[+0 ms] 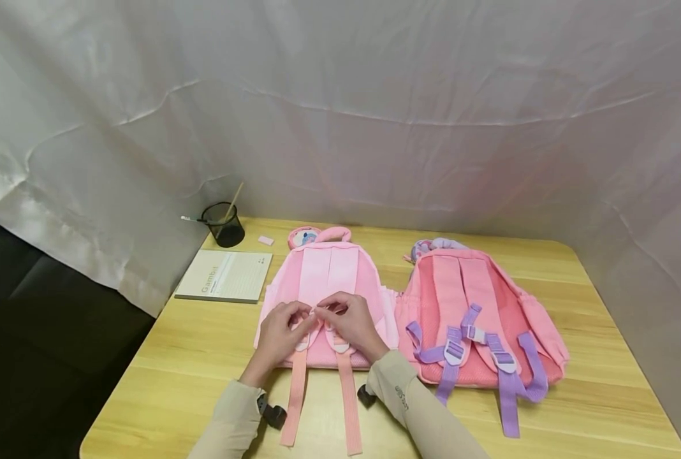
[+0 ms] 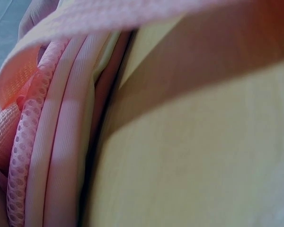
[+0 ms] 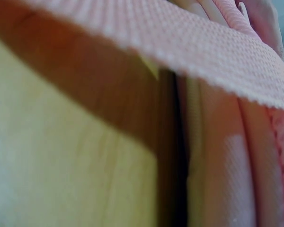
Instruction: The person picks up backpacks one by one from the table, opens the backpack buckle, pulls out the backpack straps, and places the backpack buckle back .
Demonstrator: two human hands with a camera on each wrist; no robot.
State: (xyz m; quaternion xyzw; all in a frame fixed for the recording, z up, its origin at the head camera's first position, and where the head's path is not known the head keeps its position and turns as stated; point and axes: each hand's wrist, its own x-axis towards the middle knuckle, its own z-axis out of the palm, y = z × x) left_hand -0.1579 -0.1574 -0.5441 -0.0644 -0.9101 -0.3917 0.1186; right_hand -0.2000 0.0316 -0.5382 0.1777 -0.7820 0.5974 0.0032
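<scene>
A light pink backpack (image 1: 330, 274) lies with its shoulder straps facing up and its top handle toward the back of the table. Over its lower middle, my left hand (image 1: 280, 331) and right hand (image 1: 352, 322) meet fingertip to fingertip. Each pinches a part of the small pale chest strap (image 1: 314, 312), mostly hidden by the fingers. Two peach webbing tails (image 1: 349, 408) hang from white adjusters toward the front edge. In the left wrist view, webbing (image 2: 132, 16) crosses above the backpack's piped edge (image 2: 61, 127); the right wrist view shows another webbing strap (image 3: 180, 45) close up.
To the right, touching it, lies a coral-pink backpack (image 1: 512, 299) with purple straps and a joined chest buckle (image 1: 475, 335). A notebook (image 1: 226, 275), an eraser (image 1: 266, 240) and a black mesh pen cup (image 1: 228, 233) sit at the back left. A grey curtain (image 1: 375, 127) stands behind the table.
</scene>
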